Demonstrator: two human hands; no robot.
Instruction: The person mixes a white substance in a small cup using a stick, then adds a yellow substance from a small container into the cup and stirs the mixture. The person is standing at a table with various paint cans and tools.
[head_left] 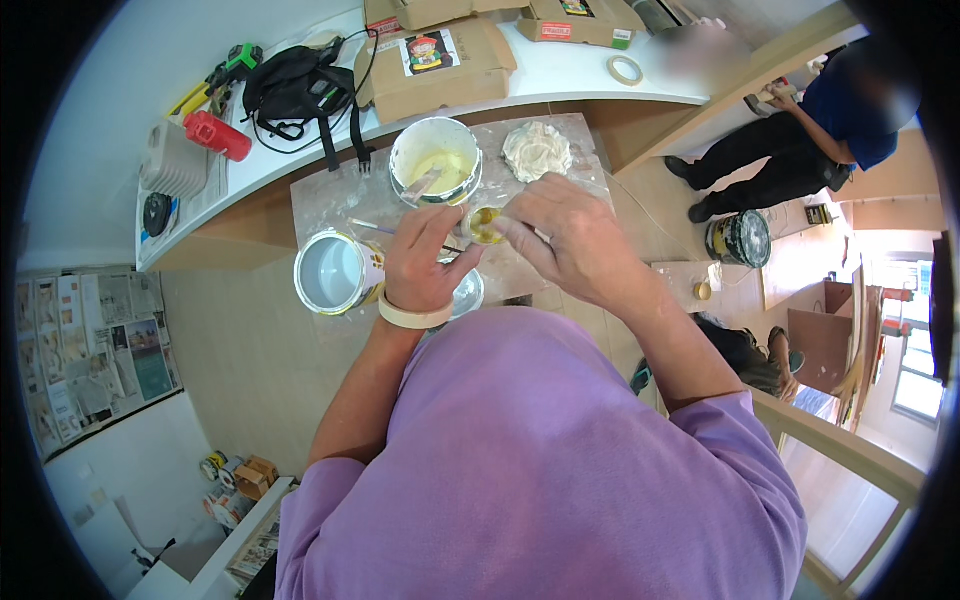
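Note:
My left hand [420, 262] is closed around a small round container [485, 226] with yellow-gold stuff inside. The fingers of my right hand [575, 235] pinch its rim from the other side. A roll of masking tape [415, 317] circles my left wrist like a bracelet. Just beyond my hands stands a white bucket [435, 150] with pale yellow paint and something like a scraper or brush leaning in it. At the left is a paint tin [331, 273] with a pale grey-blue inside. A thin stick-like handle [371, 227] shows beside my left hand. Another round container [467, 292] is partly hidden below it.
A crumpled whitish cloth or plastic bundle [537, 152] lies on the stained sheet [590, 150]. The white counter [545, 75] behind carries cardboard boxes [440, 80], a black bag [300, 88], a red bottle [217, 136] and a tape roll [625, 70]. Two other people are at the right, near a dark bucket [738, 240].

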